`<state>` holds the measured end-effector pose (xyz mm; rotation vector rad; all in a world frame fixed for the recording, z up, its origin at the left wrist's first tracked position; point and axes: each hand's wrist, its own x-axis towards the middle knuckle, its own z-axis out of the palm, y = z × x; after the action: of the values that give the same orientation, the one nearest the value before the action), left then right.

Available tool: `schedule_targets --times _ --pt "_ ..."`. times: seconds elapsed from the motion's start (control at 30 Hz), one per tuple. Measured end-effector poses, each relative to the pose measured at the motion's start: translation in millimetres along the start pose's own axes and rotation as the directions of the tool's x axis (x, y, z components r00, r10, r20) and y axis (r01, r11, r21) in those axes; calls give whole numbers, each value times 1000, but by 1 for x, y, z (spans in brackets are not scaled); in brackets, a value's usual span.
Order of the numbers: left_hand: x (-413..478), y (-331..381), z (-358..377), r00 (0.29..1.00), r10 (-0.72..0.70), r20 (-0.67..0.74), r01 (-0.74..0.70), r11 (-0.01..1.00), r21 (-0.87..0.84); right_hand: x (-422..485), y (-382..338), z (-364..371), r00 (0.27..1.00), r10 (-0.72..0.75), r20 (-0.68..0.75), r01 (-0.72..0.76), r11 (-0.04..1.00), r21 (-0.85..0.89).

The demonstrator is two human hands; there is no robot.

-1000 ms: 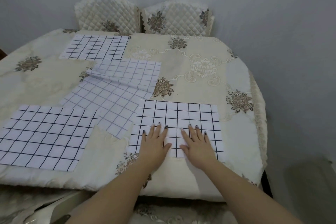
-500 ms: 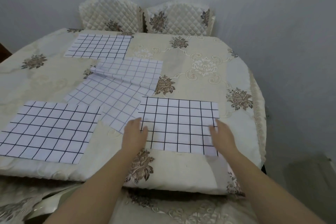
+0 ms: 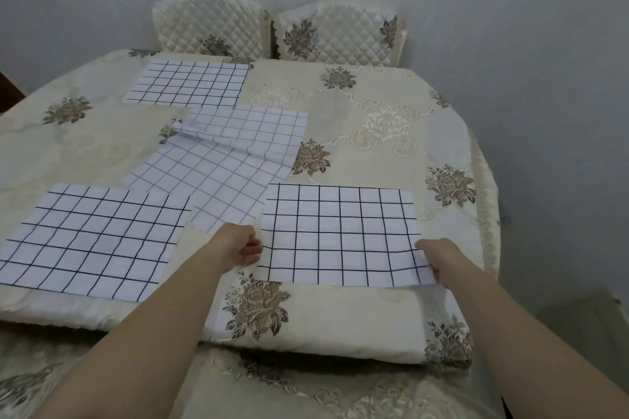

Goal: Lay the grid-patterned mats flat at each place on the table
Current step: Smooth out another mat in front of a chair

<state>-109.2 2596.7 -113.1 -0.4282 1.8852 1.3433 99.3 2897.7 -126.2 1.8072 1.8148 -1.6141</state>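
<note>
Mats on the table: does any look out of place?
Yes. The middle mat lies askew with its far end folded over, one corner under the near right mat, which the left hand and right hand pinch.

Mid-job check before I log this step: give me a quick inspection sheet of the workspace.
Surface: table under cream floral cloth.
Job's things: far mat and near left mat flat; near right mat held; middle mats overlapping, one folded over.
Clutter: nothing seen.
Hands: left hand and right hand grip near right mat's side edges.
Cables: nothing seen.
Surroundings: two quilted chair backs, grey wall.
</note>
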Motion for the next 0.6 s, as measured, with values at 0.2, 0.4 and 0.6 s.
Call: schedule_targets --times 0.2,0.4,0.6 --pt "6 -6 7 995 88 -46 -80 984 157 2 5 4 996 -50 -71 42 992 -116" --pt "-2 -10 8 983 155 -95 -126 959 254 -6 8 4 994 -73 -82 63 990 -122" --pt "-14 -18 -2 996 59 -66 -41 969 243 -2 29 -5 999 -26 -19 24 993 -113"
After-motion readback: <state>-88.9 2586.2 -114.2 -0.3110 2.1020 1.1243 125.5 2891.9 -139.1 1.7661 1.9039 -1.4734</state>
